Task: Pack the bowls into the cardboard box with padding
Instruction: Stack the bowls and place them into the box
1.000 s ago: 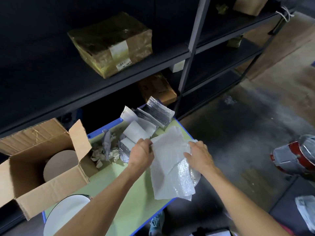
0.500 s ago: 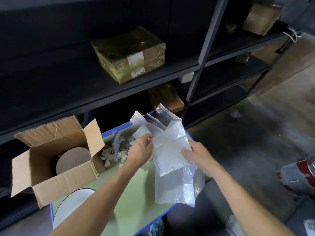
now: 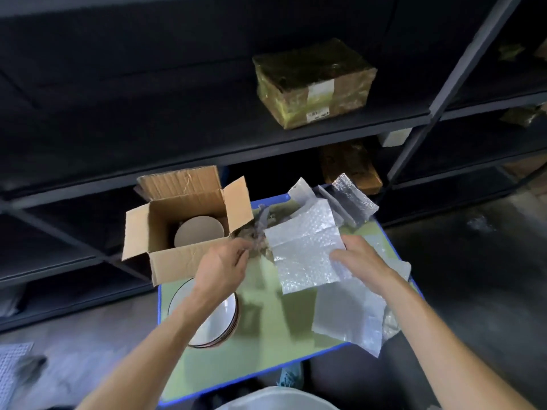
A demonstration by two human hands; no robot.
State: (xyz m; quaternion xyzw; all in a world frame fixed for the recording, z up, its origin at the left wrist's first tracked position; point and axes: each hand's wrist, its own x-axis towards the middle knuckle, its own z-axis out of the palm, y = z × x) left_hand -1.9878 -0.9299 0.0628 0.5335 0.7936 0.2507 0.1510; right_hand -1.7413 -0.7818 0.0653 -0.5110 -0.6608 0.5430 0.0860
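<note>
We note right hand (image 3: pixel 359 261) pinching bubble wrap (image 3: pixel 305 253), cannot tell for left hand (image 3: pixel 222 266), whose forearm may knock bowls (image 3: pixel 219 322) off the table (image 3: pixel 266 324) at its left edge.

A small table (image 3: pixel 266 321) with a light green top and a blue edge stands in front of dark metal shelving (image 3: pixel 207 149). On the upper shelf lies a parcel (image 3: pixel 313 84) wrapped in shiny yellowish film, with a white label on its side. One level lower, behind the table, lies a flat brown package (image 3: pixel 349 164), and just to the right of it a small white box (image 3: pixel 395 137). A grey upright post (image 3: pixel 461 69) of the shelving stands on the right. The floor (image 3: pixel 473 261) is grey, with stains. At the lower left edge lies a white perforated sheet (image 3: pixel 11 368). Under the near edge of the table a teal shoe (image 3: pixel 291 377) shows.
</note>
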